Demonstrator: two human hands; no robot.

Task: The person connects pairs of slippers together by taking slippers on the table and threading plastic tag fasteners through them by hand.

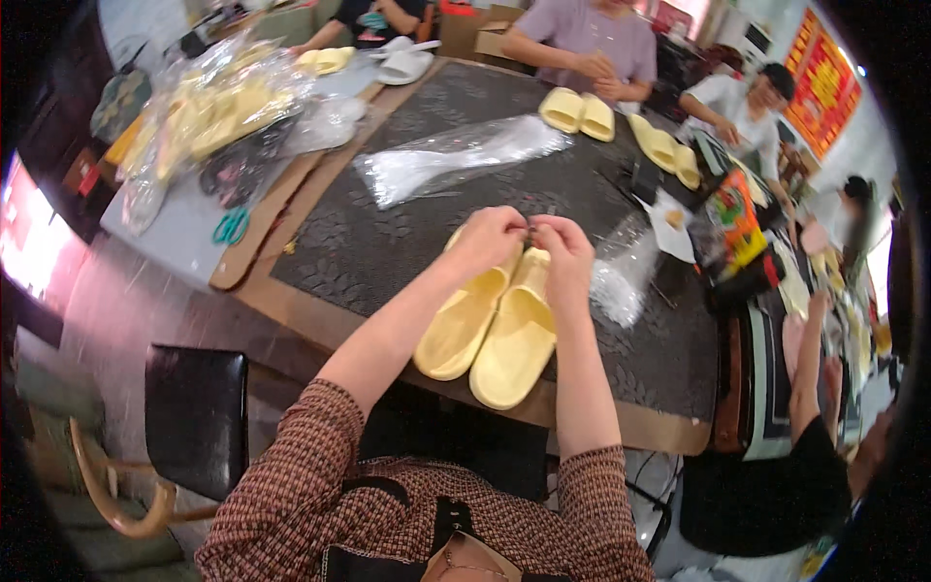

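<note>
A pair of pale yellow slippers lies at the near edge of the table, heels toward me: the left slipper (449,339) and the right slipper (514,359) touch side by side. Over their far ends my left hand (490,238) and my right hand (567,250) meet, fingertips pinched together. Something small and dark shows between the fingertips, too small to name. Beyond my hands lies a clear plastic bag of thin white strips (456,160). A second clear bag with white strips (621,281) rests just right of my right hand.
Teal scissors (231,226) and a heap of bagged yellow slippers (228,112) lie on the left table. Another yellow pair (578,113) sits at the far side, near a person in a lilac top (582,44). A black chair (197,417) stands at left; other people work at right.
</note>
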